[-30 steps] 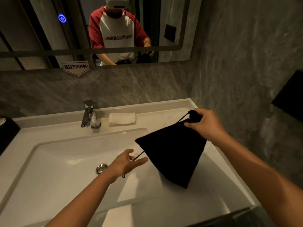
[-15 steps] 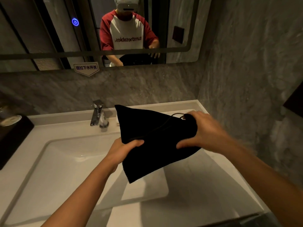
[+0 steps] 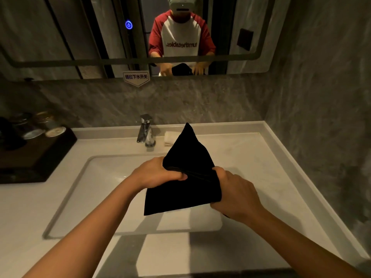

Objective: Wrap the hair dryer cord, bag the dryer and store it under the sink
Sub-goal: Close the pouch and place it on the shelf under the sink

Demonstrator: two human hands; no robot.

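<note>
A black drawstring bag point(image 3: 186, 157) hangs over the white sink basin point(image 3: 112, 177), held between both hands. My left hand point(image 3: 154, 173) grips the bag's rim on the left with its thumb tucked into the fold. My right hand point(image 3: 234, 195) is closed on the rim at the right. One corner of the bag points up toward the faucet point(image 3: 146, 131). The hair dryer and its cord are not in view.
A folded white cloth point(image 3: 170, 137) lies behind the bag beside the faucet. A dark tray point(image 3: 38, 155) with cups stands at the left of the white counter point(image 3: 261, 157). A mirror point(image 3: 60, 37) hangs above, and a grey stone wall point(image 3: 321, 117) closes the right side.
My left hand let go of the drawstring and took hold of the bag. Both hands brought the bag from the right counter to over the basin and turned it so a corner points up.
</note>
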